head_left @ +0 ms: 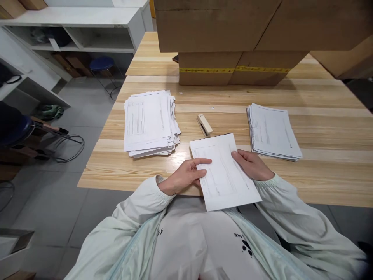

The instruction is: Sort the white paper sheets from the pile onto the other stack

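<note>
Printed paper sheets (223, 182) are held over the table's front edge, tilted slightly. My left hand (188, 175) grips their left side, thumb and index finger on top, other fingers underneath. On the right side, my right hand (253, 164) pinches the edge with its thumb on top. How many sheets there are I cannot tell. A beige stapler (204, 125) lies just beyond the sheets. To the left sits an uneven stack of printed papers (150, 120); a neater, lower stack of papers (274, 132) is at the right.
Large cardboard boxes (210, 27) are piled at the back of the wooden table (107, 163), some with yellow tape. A white shelf unit (87, 19) and a blue stool (101, 63) stand to the left. A cable (70, 149) lies on the tiled floor.
</note>
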Demonstrator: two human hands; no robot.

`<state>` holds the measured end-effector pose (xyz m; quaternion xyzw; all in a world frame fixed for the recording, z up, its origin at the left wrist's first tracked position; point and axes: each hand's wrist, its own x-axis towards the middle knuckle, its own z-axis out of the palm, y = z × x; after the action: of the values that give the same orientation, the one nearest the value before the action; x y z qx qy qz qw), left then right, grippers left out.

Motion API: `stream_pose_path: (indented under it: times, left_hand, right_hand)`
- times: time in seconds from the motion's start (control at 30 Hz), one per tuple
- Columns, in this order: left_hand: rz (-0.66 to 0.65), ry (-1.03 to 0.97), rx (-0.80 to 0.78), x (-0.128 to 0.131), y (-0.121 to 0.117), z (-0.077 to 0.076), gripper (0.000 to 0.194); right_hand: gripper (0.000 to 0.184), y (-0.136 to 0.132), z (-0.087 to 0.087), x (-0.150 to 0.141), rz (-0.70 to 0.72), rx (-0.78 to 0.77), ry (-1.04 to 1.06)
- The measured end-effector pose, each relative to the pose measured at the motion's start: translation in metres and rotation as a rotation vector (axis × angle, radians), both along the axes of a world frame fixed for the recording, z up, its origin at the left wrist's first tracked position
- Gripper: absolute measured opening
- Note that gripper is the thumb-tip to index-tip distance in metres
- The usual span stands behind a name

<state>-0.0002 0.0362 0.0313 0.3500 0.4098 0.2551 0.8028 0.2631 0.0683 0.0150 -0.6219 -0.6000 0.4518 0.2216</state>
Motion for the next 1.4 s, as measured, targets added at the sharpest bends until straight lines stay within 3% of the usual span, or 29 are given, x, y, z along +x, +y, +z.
stream_pose_path:
  times: [0.27, 0.47, 0.67, 0.8, 0.9, 0.97, 1.07, 1.13, 1.27, 1.4]
  left_hand:
    - [0.097, 0.107, -0.028, 0.005, 0.009, 0.004, 0.062]
    - [0.068, 0.152, 0.102, 0.014, 0.022, 0.006, 0.044]
    - [0.055, 0.140, 0.042, 0.038, 0.042, -0.006, 0.032]
    - [0.098, 0.144, -0.025, 0.049, 0.050, -0.010, 0.033]
    - [0.110, 0.156, -0.050, 0.050, 0.052, -0.011, 0.035]
    - [0.128, 0.146, -0.052, 0.050, 0.052, -0.012, 0.035]
    - [0.167, 0.121, -0.067, 0.052, 0.052, -0.015, 0.037]
    - [0.184, 0.102, -0.083, 0.055, 0.053, -0.016, 0.037]
    - [0.195, 0.089, -0.111, 0.058, 0.054, -0.017, 0.036]
    - [0.219, 0.063, -0.140, 0.058, 0.056, -0.019, 0.034]
  right_hand:
    - [0.058, 0.024, -0.015, -0.007, 0.047, -0.051, -0.035]
    - [0.054, 0.029, -0.012, 0.003, 0.014, -0.018, -0.113]
    - [0.052, 0.027, -0.006, 0.020, -0.029, 0.034, -0.262]
    - [0.046, 0.028, 0.010, 0.037, 0.069, 0.132, -0.585]
    - [0.034, 0.037, 0.037, 0.052, 0.145, 0.253, -0.860]
    - [0.033, 0.051, 0.057, 0.051, 0.220, 0.401, -0.873]
    - [0.040, 0.085, 0.072, 0.018, 0.291, 0.691, -0.719]
    - [0.048, 0.112, 0.066, -0.021, 0.225, 0.840, -0.654]
    - [0.045, 0.156, 0.026, -0.094, 0.326, 0.907, -0.534]
    - [0.046, 0.170, -0.011, -0.125, 0.485, 0.865, -0.468]
